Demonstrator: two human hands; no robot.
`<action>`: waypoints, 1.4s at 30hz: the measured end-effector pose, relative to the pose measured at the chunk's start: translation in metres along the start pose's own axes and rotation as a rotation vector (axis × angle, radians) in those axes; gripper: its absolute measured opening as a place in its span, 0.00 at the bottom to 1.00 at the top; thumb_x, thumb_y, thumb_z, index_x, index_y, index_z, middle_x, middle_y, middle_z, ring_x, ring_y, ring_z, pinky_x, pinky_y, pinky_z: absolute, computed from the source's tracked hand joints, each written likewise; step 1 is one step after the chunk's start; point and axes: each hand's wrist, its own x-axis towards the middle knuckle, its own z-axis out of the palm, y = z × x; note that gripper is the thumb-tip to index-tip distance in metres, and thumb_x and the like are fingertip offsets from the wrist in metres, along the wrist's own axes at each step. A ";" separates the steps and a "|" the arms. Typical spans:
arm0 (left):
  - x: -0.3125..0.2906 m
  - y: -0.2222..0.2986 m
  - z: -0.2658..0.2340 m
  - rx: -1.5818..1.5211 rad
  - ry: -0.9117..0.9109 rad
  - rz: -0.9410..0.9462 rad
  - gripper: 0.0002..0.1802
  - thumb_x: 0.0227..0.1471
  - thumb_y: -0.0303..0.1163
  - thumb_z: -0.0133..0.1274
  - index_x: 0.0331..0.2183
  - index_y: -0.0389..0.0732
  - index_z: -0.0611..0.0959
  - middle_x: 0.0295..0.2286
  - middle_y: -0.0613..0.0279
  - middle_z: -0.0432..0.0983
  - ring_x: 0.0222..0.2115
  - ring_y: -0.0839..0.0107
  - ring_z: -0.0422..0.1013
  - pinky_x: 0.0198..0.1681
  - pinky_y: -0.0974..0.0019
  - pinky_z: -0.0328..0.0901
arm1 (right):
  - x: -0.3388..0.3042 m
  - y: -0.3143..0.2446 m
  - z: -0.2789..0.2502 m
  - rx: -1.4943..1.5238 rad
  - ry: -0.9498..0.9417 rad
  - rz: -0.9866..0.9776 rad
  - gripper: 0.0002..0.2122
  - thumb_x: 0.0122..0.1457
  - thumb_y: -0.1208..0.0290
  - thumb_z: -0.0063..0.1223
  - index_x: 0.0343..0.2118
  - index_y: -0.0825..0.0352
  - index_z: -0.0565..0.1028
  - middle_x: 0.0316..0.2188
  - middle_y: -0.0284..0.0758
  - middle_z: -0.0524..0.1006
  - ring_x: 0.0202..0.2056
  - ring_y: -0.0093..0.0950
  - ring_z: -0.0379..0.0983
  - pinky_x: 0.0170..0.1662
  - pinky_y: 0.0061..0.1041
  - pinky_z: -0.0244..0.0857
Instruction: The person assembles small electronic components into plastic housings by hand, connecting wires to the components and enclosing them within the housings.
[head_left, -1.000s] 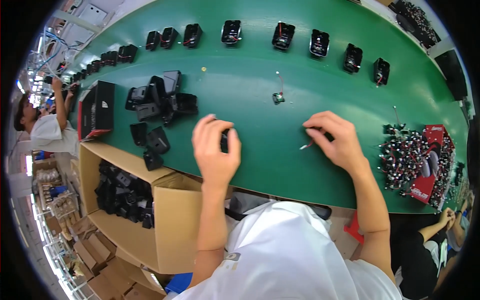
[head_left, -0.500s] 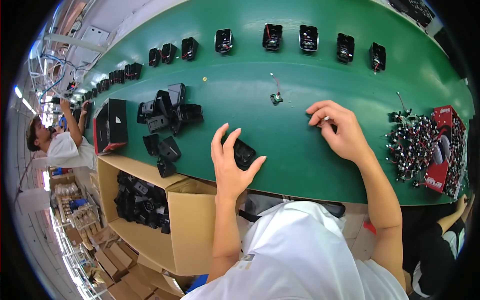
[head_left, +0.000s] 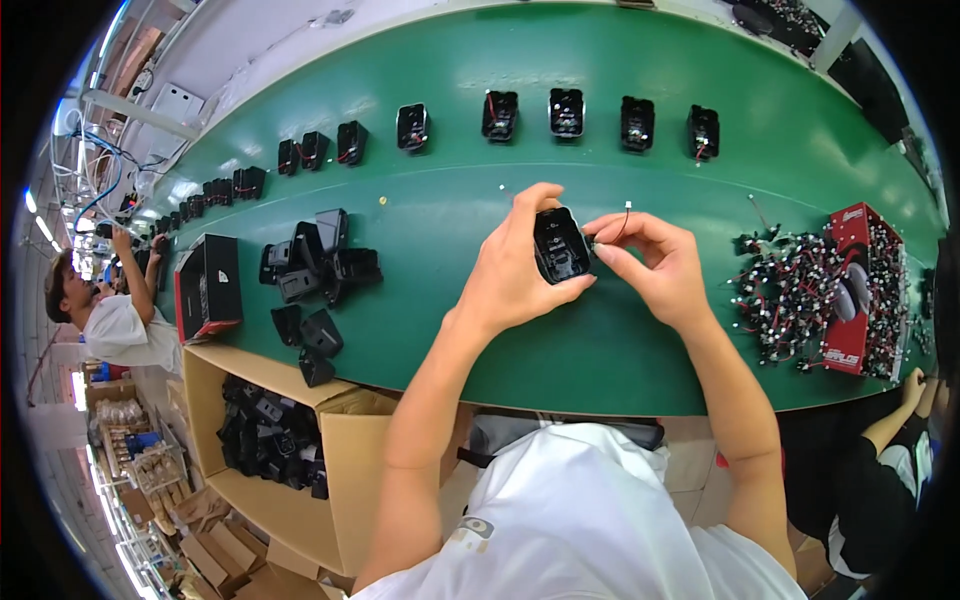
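Note:
My left hand (head_left: 505,268) grips a black plastic housing (head_left: 562,246), fingers along its far side and thumb at its near edge. The housing's open, hollow face is turned up, above the green table. Just right of it, my right hand (head_left: 662,265) pinches a small circuit board (head_left: 592,244) between thumb and fingers. From that board a thin wire (head_left: 626,222) rises to a small white connector. The board is close to the housing's right rim; whether they touch I cannot tell. My fingertips cover most of the board.
Black housings (head_left: 500,116) stand in a row along the far side. Loose black covers (head_left: 320,250) are heaped at left, beside a black box (head_left: 208,288) and a cardboard box (head_left: 355,480) of black parts. Wired boards (head_left: 785,295) pile up at right by a red box (head_left: 850,325). Another person (head_left: 125,315) works far left.
My left hand has lifted the housing off the table and brought it up and to the right. The wired board from the table is now in my right hand beside it. The view has shifted.

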 end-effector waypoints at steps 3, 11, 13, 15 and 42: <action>0.016 -0.009 0.011 -0.009 -0.094 0.109 0.53 0.31 0.35 0.72 0.57 0.41 0.62 0.41 0.45 0.73 0.43 0.49 0.73 0.45 0.55 0.69 | -0.004 -0.004 0.002 -0.096 0.053 -0.066 0.04 0.55 0.84 0.56 0.33 0.74 0.76 0.41 0.40 0.76 0.42 0.25 0.74 0.49 0.26 0.69; 0.007 -0.028 0.021 -0.092 -0.078 0.170 0.53 0.29 0.40 0.71 0.56 0.42 0.63 0.35 0.50 0.76 0.32 0.53 0.77 0.35 0.57 0.73 | -0.002 -0.002 0.010 -0.407 0.015 -0.280 0.05 0.48 0.83 0.61 0.28 0.72 0.78 0.42 0.39 0.75 0.41 0.29 0.75 0.44 0.28 0.70; 0.009 -0.028 0.021 -0.052 -0.074 0.178 0.53 0.28 0.41 0.71 0.56 0.42 0.63 0.35 0.50 0.77 0.32 0.52 0.77 0.35 0.57 0.73 | -0.001 -0.002 0.010 -0.482 -0.004 -0.272 0.05 0.47 0.82 0.62 0.27 0.70 0.78 0.43 0.39 0.74 0.44 0.31 0.73 0.45 0.29 0.70; 0.009 -0.027 0.020 -0.009 -0.066 0.188 0.53 0.28 0.42 0.71 0.55 0.42 0.63 0.35 0.50 0.77 0.31 0.52 0.77 0.34 0.57 0.73 | -0.001 -0.001 0.010 -0.563 -0.023 -0.291 0.05 0.46 0.82 0.63 0.27 0.69 0.78 0.44 0.38 0.74 0.46 0.34 0.71 0.46 0.31 0.69; 0.006 -0.022 0.015 -0.203 -0.266 0.205 0.54 0.33 0.24 0.67 0.62 0.39 0.58 0.55 0.47 0.63 0.56 0.49 0.63 0.57 0.56 0.63 | 0.000 0.012 0.017 -0.635 0.076 -0.212 0.06 0.47 0.81 0.59 0.29 0.72 0.76 0.53 0.48 0.69 0.53 0.43 0.69 0.56 0.36 0.63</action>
